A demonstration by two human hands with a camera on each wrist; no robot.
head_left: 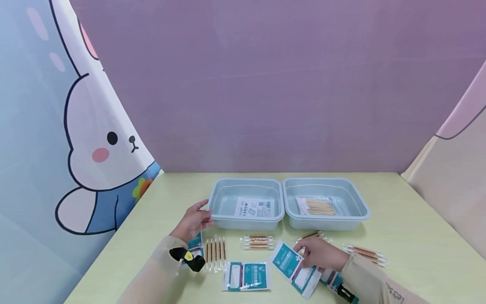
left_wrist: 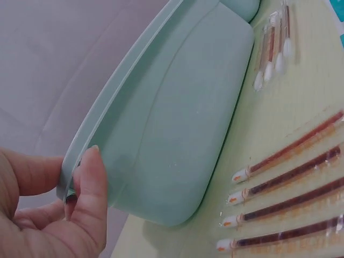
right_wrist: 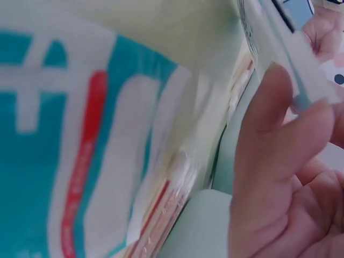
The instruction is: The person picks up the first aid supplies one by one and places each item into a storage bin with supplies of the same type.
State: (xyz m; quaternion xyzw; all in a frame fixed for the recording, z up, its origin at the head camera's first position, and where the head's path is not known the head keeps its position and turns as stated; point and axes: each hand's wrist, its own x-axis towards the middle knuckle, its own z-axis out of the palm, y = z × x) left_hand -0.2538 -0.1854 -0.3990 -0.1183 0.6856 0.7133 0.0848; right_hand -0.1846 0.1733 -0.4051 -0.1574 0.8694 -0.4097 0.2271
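Note:
My left hand (head_left: 195, 221) holds the left end of a pale blue plastic tray (head_left: 246, 223). In the left wrist view its thumb and fingers pinch the tray's rim (left_wrist: 80, 142). A white and teal flat packet (head_left: 286, 259) is pinched by my right hand (head_left: 322, 253), tilted above the table's front part. The right wrist view shows thumb and fingertip on the edge of that packet (right_wrist: 269, 43). Inside the left tray lies a white printed packet (head_left: 254, 207). A similar teal packet (head_left: 248, 276) lies flat left of the held one, and another (head_left: 332, 279) lies partly hidden under my right wrist.
A second pale blue tray (head_left: 326, 223) stands right beside the first, holding a bag of wooden-stick cotton swabs (head_left: 320, 207). Packs of brown-filled swabs (head_left: 215, 253) lie before the trays, some (head_left: 258, 242) in the middle, others (head_left: 366, 254) at right. A teal packet (head_left: 195, 242) shows behind my left wrist.

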